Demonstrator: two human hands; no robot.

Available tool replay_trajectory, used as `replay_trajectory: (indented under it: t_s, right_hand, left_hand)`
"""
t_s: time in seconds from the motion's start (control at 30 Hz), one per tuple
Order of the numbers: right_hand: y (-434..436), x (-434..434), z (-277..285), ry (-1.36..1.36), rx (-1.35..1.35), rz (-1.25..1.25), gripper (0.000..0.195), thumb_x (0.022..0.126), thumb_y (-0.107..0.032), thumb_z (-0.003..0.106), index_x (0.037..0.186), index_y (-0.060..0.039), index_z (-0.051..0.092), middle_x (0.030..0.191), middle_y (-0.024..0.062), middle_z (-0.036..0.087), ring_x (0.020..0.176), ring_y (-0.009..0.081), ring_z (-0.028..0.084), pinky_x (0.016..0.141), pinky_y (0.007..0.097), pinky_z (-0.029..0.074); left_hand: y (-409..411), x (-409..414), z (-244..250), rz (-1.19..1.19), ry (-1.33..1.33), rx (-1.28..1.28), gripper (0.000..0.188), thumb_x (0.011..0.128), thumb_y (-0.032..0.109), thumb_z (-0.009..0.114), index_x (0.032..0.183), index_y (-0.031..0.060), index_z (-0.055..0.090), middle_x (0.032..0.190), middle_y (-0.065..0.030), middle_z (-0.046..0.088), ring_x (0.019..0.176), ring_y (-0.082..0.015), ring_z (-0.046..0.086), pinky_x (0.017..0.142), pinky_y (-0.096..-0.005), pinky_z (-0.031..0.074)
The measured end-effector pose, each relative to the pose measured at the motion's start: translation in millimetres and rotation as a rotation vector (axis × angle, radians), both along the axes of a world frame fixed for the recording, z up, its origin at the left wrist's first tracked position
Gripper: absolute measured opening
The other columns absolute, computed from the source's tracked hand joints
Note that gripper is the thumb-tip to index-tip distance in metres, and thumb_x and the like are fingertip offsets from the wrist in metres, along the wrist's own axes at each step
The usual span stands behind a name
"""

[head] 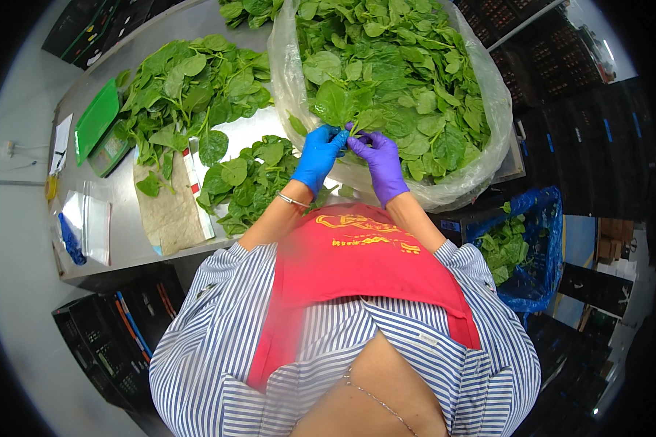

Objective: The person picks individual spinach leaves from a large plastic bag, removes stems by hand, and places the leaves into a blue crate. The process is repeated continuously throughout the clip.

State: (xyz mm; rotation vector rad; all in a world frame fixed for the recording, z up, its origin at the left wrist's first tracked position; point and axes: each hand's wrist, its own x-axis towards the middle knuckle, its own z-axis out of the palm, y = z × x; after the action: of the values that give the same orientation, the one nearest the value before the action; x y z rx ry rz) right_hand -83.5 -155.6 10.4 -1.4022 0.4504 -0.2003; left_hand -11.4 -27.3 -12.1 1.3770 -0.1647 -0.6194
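In a blue glove, my left hand (318,153) pinches the stem end of a leafy green sprig (334,104). My right hand (380,163), gloved in purple, meets it fingertip to fingertip and grips the same stem. Both hands are over the near edge of a large clear plastic bag (500,109), which is opened wide and filled with loose green leaves (399,71). Left of the bag, a smaller pile of leaves (251,177) lies by my left forearm. Behind it spreads a larger heap of leafy stems (197,87) on the metal table (128,191).
A green scale (109,147) with a tilted green pan (95,121) stands at the left. Near it lie a beige cloth (167,218) and clear zip bags (95,224). A blue-lined bin (546,246) holding leaves is at my right. Black crates (579,147) are stacked beyond.
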Motion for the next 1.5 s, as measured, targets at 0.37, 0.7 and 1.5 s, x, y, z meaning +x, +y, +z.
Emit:
replay_trajectory:
  t_s: [0.37,0.7,1.5]
  right_hand:
    - [12,-4,29,-0.265,-0.125,-0.222,0.016,0.087,-0.011,0.07,0.101,-0.0037,0.068,0.091,0.0029,0.068,0.075,0.011,0.061,0.066,0.0245,0.047]
    - [-1,-3,23,0.161,-0.129,0.19,0.019,0.084,-0.009,0.07,0.1,0.0018,0.068,0.078,0.0054,0.068,0.057,0.0077,0.056,0.05,0.0214,0.039]
    - [8,-5,-8,0.168,0.525,0.227,0.019,0.09,-0.01,0.063,0.106,-0.0007,0.061,0.093,0.0064,0.068,0.077,0.0111,0.063,0.066,0.021,0.047]
  left_hand:
    - [13,-5,-8,0.403,0.267,-0.28,0.022,0.093,0.017,0.064,0.098,-0.0034,0.062,0.089,-0.0109,0.066,0.077,-0.0175,0.065,0.071,-0.0285,0.056]
    - [187,39,7,0.03,-0.753,1.062,0.024,0.083,0.021,0.071,0.1,0.0052,0.07,0.097,-0.0113,0.069,0.084,-0.0187,0.066,0.076,-0.0316,0.053]
    - [43,-24,29,0.34,-0.828,0.307,0.018,0.078,0.02,0.078,0.084,0.0046,0.07,0.08,-0.0095,0.068,0.071,-0.0214,0.066,0.063,-0.03,0.051]
